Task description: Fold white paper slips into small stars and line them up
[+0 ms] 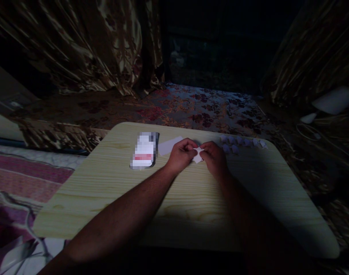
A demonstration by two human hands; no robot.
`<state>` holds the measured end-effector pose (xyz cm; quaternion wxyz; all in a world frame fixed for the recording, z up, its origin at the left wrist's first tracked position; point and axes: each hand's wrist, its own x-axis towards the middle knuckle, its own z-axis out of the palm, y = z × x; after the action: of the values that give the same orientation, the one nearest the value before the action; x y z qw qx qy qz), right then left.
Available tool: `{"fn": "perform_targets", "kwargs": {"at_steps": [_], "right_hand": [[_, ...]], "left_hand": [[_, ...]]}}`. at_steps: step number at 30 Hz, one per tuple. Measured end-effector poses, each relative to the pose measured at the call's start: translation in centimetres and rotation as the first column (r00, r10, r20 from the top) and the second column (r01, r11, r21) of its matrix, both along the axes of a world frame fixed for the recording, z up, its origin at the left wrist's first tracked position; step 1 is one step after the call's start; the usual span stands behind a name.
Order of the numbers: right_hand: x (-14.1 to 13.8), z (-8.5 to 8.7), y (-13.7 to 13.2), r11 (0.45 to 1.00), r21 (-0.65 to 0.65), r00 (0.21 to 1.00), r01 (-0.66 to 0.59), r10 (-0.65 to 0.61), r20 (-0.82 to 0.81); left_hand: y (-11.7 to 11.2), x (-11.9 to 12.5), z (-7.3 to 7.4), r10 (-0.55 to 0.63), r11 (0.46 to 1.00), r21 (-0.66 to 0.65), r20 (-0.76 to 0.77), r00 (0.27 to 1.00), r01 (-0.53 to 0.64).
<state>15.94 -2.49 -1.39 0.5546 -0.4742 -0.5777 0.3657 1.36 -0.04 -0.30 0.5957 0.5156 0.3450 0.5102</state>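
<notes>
From where I sit I have both hands together over the counter [91, 183], nearer its far edge than its near one. The left hand [181, 154] is closed to a pinch, fingers curled, thumb and fingertips on the left side of a small white paper piece [197, 156]. The right hand [216, 158] pinches the same piece from the other side, its fingers curled in likewise. The piece shows between the two thumbs with pointed corners, rather star-like; I can't make out its folds. Just beyond the left hand a pale paper sheet [169, 146] lies flat on the counter, and left of that I see a flat oblong object [145, 151], too pixelated to read. Past the right hand, small folded pieces [239, 141] sit in loose rows by the far right corner. Behind the counter I get a flower-patterned cloth [188, 109], with a shiny curtain [119, 46] hanging at the left.
</notes>
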Motion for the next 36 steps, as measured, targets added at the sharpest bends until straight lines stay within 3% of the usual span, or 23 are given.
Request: {"fn": "perform_targets", "kwargs": {"at_steps": [13,26,36], "right_hand": [[0.1,0.2,-0.1,0.999,0.035,1.0,0.001,0.0,-0.029],[-0.2,1.5,-0.6,0.998,-0.044,0.997,0.033,-0.036,-0.062],[0.2,1.1,-0.4,0.997,0.028,0.997,0.076,-0.075,-0.015]], "left_hand": [[0.2,-0.1,-0.1,-0.039,0.999,-0.024,0.036,0.999,0.04],[0.4,-0.2,0.0,-0.032,0.995,-0.089,0.064,0.997,0.038],[0.4,-0.2,0.1,-0.09,0.992,-0.076,0.118,0.989,0.1]]}}
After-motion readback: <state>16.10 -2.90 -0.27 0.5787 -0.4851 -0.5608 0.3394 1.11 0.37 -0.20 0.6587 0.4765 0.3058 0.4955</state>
